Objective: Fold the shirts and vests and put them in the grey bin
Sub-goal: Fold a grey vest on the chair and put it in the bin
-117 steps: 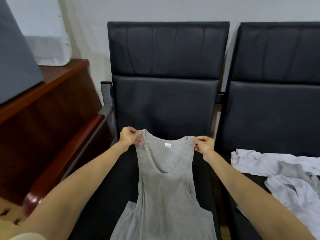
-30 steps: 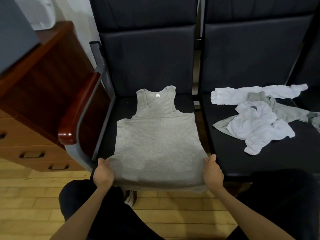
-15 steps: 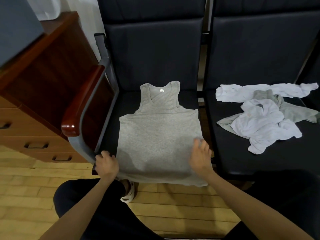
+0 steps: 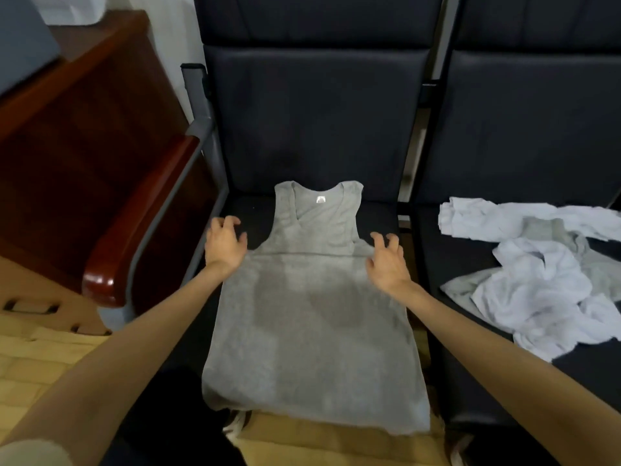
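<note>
Your left hand [image 4: 224,245] is beside the left armhole of the grey vest [image 4: 312,317], its fingers spread and loosely hooked, gripping nothing; its heel lies over the vest's left edge, but whether it touches the cloth you cannot tell. Your right hand [image 4: 388,264] is the same on the other side: fingers apart and bent like claws, empty, over the vest's right edge just below the strap. The vest lies flat and face up on the seat of the dark chair [image 4: 312,105], neck toward the backrest, its hem hanging over the front edge of the seat. On the next seat to your right lies a crumpled heap of white and grey clothes [image 4: 537,274]. A wooden armrest [image 4: 134,223] stands to your left.
</note>
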Demonstrator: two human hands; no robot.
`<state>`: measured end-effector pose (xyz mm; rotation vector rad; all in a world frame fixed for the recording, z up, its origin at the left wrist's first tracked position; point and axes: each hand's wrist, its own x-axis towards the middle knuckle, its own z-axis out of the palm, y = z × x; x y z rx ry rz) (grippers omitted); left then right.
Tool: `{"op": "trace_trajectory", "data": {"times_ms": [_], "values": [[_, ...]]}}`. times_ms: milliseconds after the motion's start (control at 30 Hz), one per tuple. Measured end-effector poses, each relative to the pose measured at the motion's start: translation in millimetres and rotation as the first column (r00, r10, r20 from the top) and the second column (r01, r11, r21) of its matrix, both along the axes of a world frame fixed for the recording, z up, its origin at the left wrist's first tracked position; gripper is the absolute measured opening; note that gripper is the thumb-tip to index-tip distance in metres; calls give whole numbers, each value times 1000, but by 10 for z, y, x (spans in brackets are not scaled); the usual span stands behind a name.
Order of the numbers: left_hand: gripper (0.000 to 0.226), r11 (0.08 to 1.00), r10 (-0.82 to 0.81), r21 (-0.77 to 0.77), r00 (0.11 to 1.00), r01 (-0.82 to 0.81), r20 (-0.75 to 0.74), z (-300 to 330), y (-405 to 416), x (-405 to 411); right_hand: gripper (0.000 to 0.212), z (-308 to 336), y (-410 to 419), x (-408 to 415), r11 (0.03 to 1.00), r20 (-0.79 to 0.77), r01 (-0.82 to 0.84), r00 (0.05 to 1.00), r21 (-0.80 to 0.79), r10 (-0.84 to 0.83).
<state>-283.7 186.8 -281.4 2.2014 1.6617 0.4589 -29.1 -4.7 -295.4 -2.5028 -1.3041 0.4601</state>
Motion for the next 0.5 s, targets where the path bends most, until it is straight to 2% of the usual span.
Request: {"op": "trace_trajectory", "data": {"times_ms": [100, 200, 267, 367, 500], "values": [[29, 994, -98, 43, 994, 96, 45, -75, 432, 277, 58, 81, 498, 336, 995, 102, -103, 989, 1, 103], [30, 969, -225, 101, 974, 224, -4, -212, 797, 554, 56, 149, 1018, 660, 968, 248, -251, 936, -22, 249], [30, 946, -300, 115, 953, 302, -35, -272, 1013, 765, 56, 183, 1354, 835, 952, 290, -304, 908, -41, 303], [33, 942, -321, 95, 946, 323, -43, -344, 1226, 1061, 52, 123, 1720, 991, 953, 290, -302, 909, -36, 299], [39, 938, -295, 142, 943, 317, -154, -449, 1325, 1342, 33, -125, 1915, 1020, 970, 552, -242, 809, 2, 201]]}}
